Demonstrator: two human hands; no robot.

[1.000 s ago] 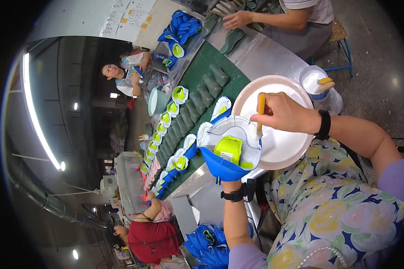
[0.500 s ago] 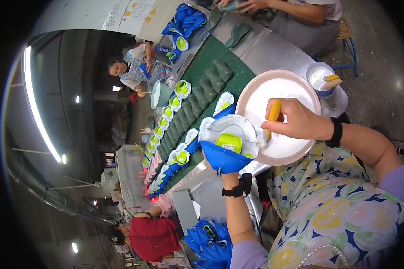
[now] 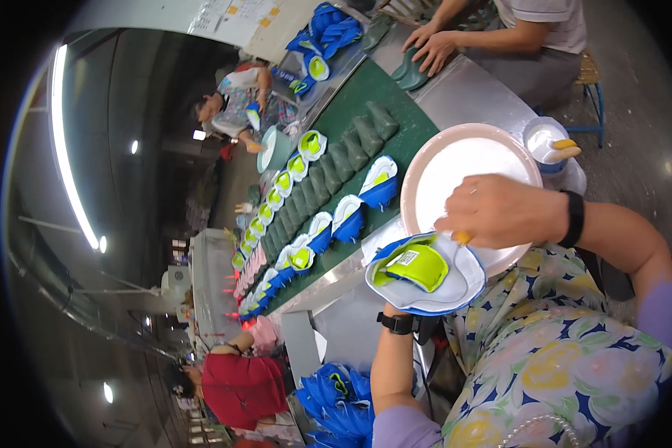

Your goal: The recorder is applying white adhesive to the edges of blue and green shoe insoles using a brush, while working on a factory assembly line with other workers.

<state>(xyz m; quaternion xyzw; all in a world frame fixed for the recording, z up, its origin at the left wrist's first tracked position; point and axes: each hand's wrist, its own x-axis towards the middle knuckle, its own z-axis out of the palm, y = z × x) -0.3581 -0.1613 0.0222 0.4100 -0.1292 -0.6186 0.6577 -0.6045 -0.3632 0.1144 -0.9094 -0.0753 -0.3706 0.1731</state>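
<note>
My left hand [image 3: 391, 308], mostly hidden beneath it, holds up a shoe upper [image 3: 464, 282]. The upper is blue outside and white inside, with a bright yellow-green tongue; its opening faces me. My right hand [image 3: 504, 211] is closed around a brush [image 3: 463, 237], of which only a bit of yellow handle shows; the bristles are hidden. That hand is at the upper's far right edge, over the near part of a pinkish basin [image 3: 408, 187] of white liquid.
A green conveyor belt [image 3: 418, 119] carries rows of blue-and-white uppers [image 3: 347, 216] and dark green foot-shaped pieces [image 3: 334, 166]. Right of the basin stands a tub [image 3: 537, 138] with yellow-handled brushes. Blue uppers [image 3: 340, 396] are piled lower left. A co-worker's hands [image 3: 431, 48] handle green pieces across the table.
The upper has turned and tilted toward me, moving right and down. My right hand has rolled over and come down to the upper's edge with the brush. The co-worker's hands have moved onto green pieces.
</note>
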